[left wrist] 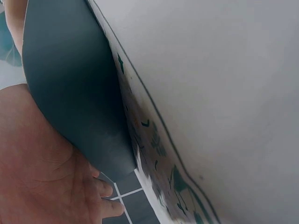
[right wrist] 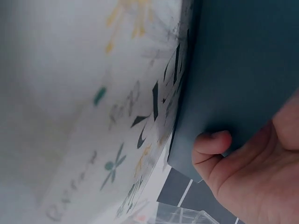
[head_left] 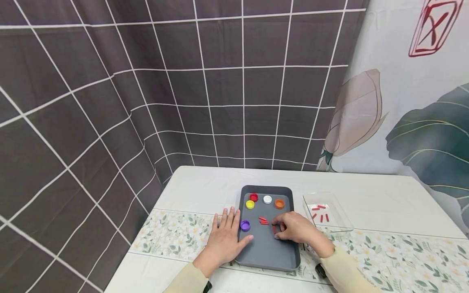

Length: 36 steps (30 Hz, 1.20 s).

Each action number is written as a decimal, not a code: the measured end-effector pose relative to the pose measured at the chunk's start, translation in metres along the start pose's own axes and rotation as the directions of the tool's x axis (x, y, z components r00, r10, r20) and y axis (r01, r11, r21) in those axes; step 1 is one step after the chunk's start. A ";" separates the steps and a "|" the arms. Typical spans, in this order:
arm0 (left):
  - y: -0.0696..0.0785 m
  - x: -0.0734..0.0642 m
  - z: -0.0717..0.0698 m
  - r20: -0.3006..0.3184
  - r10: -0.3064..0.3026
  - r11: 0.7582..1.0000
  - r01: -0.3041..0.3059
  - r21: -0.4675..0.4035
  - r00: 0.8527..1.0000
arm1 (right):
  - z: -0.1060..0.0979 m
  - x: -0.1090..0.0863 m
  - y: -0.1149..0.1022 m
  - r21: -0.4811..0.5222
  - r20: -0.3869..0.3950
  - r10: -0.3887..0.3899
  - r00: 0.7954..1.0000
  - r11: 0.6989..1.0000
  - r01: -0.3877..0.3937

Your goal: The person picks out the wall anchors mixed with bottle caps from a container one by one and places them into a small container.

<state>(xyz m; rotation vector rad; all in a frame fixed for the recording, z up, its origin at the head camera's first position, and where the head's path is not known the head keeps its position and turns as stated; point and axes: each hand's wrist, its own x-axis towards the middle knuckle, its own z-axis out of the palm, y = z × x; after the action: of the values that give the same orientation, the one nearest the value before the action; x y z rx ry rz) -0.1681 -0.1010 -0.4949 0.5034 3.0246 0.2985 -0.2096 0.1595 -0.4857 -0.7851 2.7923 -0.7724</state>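
Observation:
A grey tray (head_left: pixel 267 254) lies on the table. My left hand (head_left: pixel 224 240) rests at its left edge, fingers spread, thumb reaching over the rim; in the left wrist view that hand (left wrist: pixel 37 163) is beside the tray wall. Over the tray's right side, my right hand (head_left: pixel 296 228) pinches a short red stick (head_left: pixel 274 229) between thumb and fingertips. Several more red sticks (head_left: pixel 263 221) lie mid-tray. A purple cap (head_left: pixel 245 225) sits near the left fingers. The right wrist view shows the right hand's curled thumb (right wrist: pixel 211 145); the stick is hidden there.
Farther back in the tray are a red cap (head_left: pixel 253 197), a yellow cap (head_left: pixel 250 204), a white cap (head_left: pixel 267 199) and an orange cap (head_left: pixel 279 203). Right of the tray stands a clear box (head_left: pixel 337 224) holding several red sticks (head_left: pixel 321 206). A dark checked curtain (head_left: pixel 223 87) hangs behind.

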 end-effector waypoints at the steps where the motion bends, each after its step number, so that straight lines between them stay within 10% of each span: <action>1: 0.000 0.000 0.000 0.000 0.001 1.000 -0.001 0.000 1.000 | 0.000 0.000 0.000 -0.006 0.002 0.004 1.000 1.000 -0.004; 36: 0.001 0.000 -0.001 0.004 -0.002 1.000 0.002 -0.009 1.000 | -0.004 -0.003 -0.003 -0.094 -0.107 0.011 0.994 0.995 -0.021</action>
<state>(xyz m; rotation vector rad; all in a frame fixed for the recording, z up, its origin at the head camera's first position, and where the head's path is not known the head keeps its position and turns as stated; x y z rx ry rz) -0.1678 -0.1007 -0.4942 0.5001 3.0180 0.3099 -0.2064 0.1605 -0.4806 -0.7571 2.9457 -0.7035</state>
